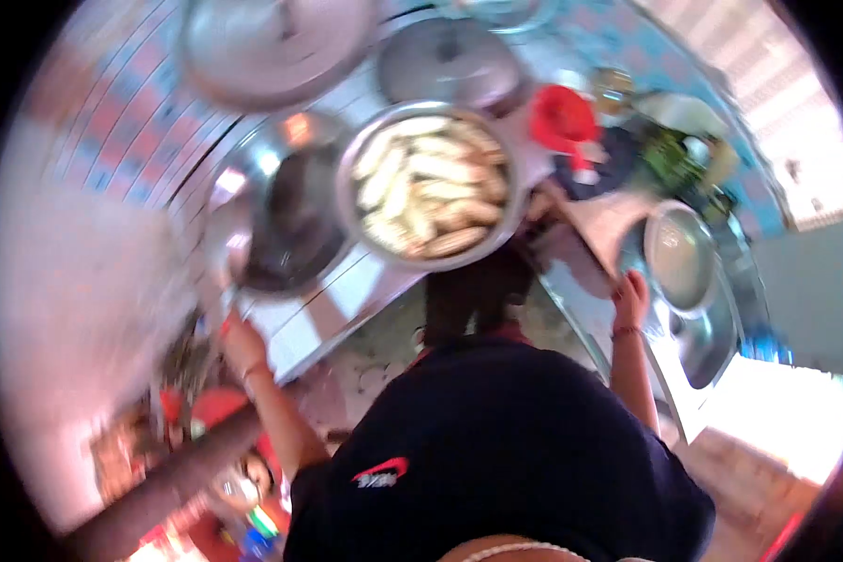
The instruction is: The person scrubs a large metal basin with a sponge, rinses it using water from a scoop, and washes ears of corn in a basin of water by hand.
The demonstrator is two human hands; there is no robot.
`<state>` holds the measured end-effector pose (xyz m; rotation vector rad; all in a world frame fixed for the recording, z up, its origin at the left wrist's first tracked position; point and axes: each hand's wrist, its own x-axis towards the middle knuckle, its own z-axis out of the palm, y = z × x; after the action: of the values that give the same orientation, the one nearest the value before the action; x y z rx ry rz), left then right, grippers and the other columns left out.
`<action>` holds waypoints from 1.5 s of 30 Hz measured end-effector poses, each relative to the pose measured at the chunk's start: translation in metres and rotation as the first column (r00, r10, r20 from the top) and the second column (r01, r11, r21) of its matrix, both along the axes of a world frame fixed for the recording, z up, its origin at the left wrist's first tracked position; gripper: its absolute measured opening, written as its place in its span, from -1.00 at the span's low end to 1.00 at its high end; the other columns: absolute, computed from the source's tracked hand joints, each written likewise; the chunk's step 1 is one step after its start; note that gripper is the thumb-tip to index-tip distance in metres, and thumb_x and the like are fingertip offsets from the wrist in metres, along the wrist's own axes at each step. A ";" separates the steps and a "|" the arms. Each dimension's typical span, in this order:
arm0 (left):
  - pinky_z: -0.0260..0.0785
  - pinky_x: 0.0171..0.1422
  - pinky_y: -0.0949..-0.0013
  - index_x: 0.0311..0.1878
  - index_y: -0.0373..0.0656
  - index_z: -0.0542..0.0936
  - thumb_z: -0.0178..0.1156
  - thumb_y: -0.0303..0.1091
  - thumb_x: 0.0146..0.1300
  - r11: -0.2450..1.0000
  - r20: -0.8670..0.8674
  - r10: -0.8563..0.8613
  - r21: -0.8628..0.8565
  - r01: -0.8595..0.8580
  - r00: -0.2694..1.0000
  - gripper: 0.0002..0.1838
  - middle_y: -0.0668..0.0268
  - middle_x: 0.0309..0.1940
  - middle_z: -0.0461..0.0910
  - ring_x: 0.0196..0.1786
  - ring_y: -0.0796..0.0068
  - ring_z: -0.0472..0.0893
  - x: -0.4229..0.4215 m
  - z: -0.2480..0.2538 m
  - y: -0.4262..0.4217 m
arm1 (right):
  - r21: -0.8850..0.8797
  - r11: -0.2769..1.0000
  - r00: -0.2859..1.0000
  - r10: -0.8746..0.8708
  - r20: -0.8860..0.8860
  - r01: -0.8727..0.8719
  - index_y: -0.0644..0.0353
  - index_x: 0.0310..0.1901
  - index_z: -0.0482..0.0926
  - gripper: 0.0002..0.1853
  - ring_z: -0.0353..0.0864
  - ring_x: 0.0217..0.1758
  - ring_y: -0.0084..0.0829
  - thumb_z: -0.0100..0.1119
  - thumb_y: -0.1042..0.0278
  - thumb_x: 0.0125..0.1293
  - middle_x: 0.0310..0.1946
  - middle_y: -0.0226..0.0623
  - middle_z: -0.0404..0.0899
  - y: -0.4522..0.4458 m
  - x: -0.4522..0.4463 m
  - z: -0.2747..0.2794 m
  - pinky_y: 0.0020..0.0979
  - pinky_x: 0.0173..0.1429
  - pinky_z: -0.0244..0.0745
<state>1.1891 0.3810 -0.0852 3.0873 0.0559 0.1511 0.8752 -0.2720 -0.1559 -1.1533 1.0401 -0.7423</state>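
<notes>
My left hand (242, 339) is at the lower left rim of a large dark metal pan (300, 206); its fingers are smeared, and whether they grip anything is unclear. My right hand (630, 298) is curled at the near end of a large dark blade-like tool (571, 258), its handle hidden. Between the hands, a round metal bowl (347, 201) holds several pale elongated pieces of food (440, 183), and it stands against the pan's right side. Just right of my right hand is a metal basin of cloudy liquid (681, 258).
Two big round lids (272, 47) (450, 66) lie at the back of the tiled counter (300, 328). A red strainer-like item (564, 119), jars and leafy greens (670, 159) are at the back right. A sink (707, 347) is at the right.
</notes>
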 end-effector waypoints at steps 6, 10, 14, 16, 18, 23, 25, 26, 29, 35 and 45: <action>0.28 -0.20 0.41 0.29 -0.33 0.34 0.01 -0.49 0.37 0.653 0.054 0.030 -0.757 0.022 0.998 -0.57 0.17 -0.15 0.48 -0.25 0.41 0.43 -0.004 0.034 -0.071 | -0.289 0.953 0.995 -0.097 -0.018 0.088 0.15 -0.29 0.55 -0.97 0.37 -0.52 -0.69 0.19 0.44 0.28 -0.52 -0.54 0.42 -0.138 0.032 0.038 -0.61 -0.44 0.31; 0.04 -0.68 0.67 0.26 -0.18 0.38 -0.03 -0.48 0.40 0.089 -0.169 0.000 -0.982 -0.168 0.986 -0.63 0.44 -0.46 0.39 -0.66 0.79 0.19 -0.021 0.089 -0.180 | -0.485 0.852 0.980 -0.188 0.070 0.198 0.19 -0.22 0.57 -0.93 0.37 -0.54 -0.70 0.18 0.45 0.27 -0.52 -0.53 0.44 -0.239 0.053 0.045 -0.59 -0.47 0.32; 0.09 -0.72 0.67 0.34 -0.22 0.31 0.01 -0.45 0.37 -0.038 -0.168 -0.359 -0.980 -0.194 0.918 -0.53 0.43 -0.44 0.44 -0.69 0.81 0.24 -0.043 0.134 -0.332 | -0.431 0.873 0.973 -0.214 0.087 0.231 0.21 -0.11 0.55 -0.83 0.47 -0.45 -0.64 0.16 0.50 0.25 -0.41 -0.48 0.51 -0.319 0.068 0.049 -0.58 -0.39 0.44; 0.11 -0.72 0.62 0.34 -0.20 0.33 0.02 -0.47 0.34 0.020 -0.201 -0.481 -0.976 -0.218 0.853 -0.51 0.44 -0.50 0.43 -0.73 0.76 0.24 -0.053 0.128 -0.400 | -0.443 0.847 0.949 -0.312 0.033 0.294 0.22 -0.06 0.55 -0.75 0.52 -0.41 -0.53 0.21 0.46 0.20 -0.37 -0.41 0.54 -0.341 0.072 0.062 -0.49 -0.30 0.50; 0.16 -0.68 0.58 0.34 -0.17 0.36 0.07 -0.45 0.31 0.046 -0.283 -0.667 -0.939 -0.340 0.689 -0.50 0.46 -0.53 0.41 -0.72 0.73 0.26 -0.058 0.116 -0.459 | -0.594 0.742 0.907 -0.419 -0.048 0.311 0.24 -0.02 0.54 -0.66 0.57 -0.34 -0.41 0.27 0.42 0.14 -0.33 -0.33 0.57 -0.380 0.069 0.048 -0.39 -0.18 0.53; 0.20 -0.62 0.57 -0.05 -0.20 0.44 0.03 -0.41 0.40 0.076 -0.347 -0.800 -0.868 -0.491 0.490 -0.87 0.43 -0.46 0.42 -0.66 0.73 0.33 -0.078 0.084 -0.579 | -0.798 0.595 0.739 -0.577 -0.347 0.090 0.35 0.05 0.53 -0.44 0.59 0.01 -0.03 0.33 0.22 0.02 -0.11 0.09 0.61 -0.437 0.055 0.058 -0.21 0.15 0.47; 0.23 -0.61 0.56 -0.09 -0.18 0.43 0.02 -0.39 0.42 0.038 -0.309 -0.826 -0.865 -0.500 0.472 -0.90 0.42 -0.44 0.43 -0.65 0.72 0.34 -0.073 0.057 -0.603 | -0.839 0.540 0.647 -0.619 -0.445 -0.060 0.38 0.05 0.53 -0.39 0.59 0.02 0.03 0.31 0.10 0.01 -0.06 0.19 0.59 -0.450 0.055 0.065 -0.15 0.15 0.46; 0.23 -0.61 0.57 -0.13 -0.18 0.42 0.01 -0.38 0.43 0.020 -0.287 -0.826 -0.875 -0.484 0.485 -0.91 0.41 -0.43 0.43 -0.65 0.72 0.34 -0.068 0.044 -0.615 | -0.783 0.612 0.657 -0.546 -0.519 -0.110 0.35 0.00 0.56 -0.41 0.62 -0.05 0.02 0.29 0.05 0.02 -0.15 0.13 0.63 -0.456 0.052 0.067 -0.15 0.12 0.48; 0.24 -0.61 0.54 -0.16 -0.18 0.40 0.00 -0.39 0.44 -0.014 -0.266 -0.800 -0.888 -0.460 0.538 -0.92 0.39 -0.44 0.42 -0.64 0.69 0.36 -0.052 0.008 -0.643 | -0.637 0.767 0.725 -0.400 -0.560 -0.069 0.29 -0.10 0.62 -0.49 0.65 -0.09 -0.02 0.27 0.01 0.05 -0.20 0.02 0.67 -0.465 0.053 0.066 -0.18 0.07 0.50; 0.29 -0.61 0.47 -0.25 -0.18 0.39 0.05 -0.37 0.41 -0.035 -0.325 -0.711 -0.870 -0.493 0.624 -0.88 0.37 -0.49 0.43 -0.64 0.60 0.40 -0.034 -0.023 -0.663 | -0.658 0.752 0.760 -0.417 -0.498 -0.018 0.26 -0.26 0.64 -0.61 0.67 -0.22 -0.18 0.25 0.04 0.10 -0.29 -0.13 0.69 -0.474 0.056 0.058 -0.25 -0.07 0.51; 0.37 -0.58 0.45 -0.20 -0.21 0.45 0.04 -0.38 0.40 -0.041 -0.279 -0.756 -0.883 -0.468 0.592 -0.89 0.31 -0.48 0.52 -0.61 0.58 0.47 -0.025 -0.039 -0.663 | -0.683 0.678 0.959 -0.131 0.253 0.273 0.15 -0.16 0.55 -0.88 0.45 -0.21 -0.67 0.21 0.33 0.37 -0.26 -0.47 0.56 -0.442 0.045 0.148 -0.58 -0.13 0.36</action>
<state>1.1637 -0.2818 -0.1241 1.2076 -0.1716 -0.9300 0.9202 -0.7141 -0.0081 -1.6003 0.7271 -1.4991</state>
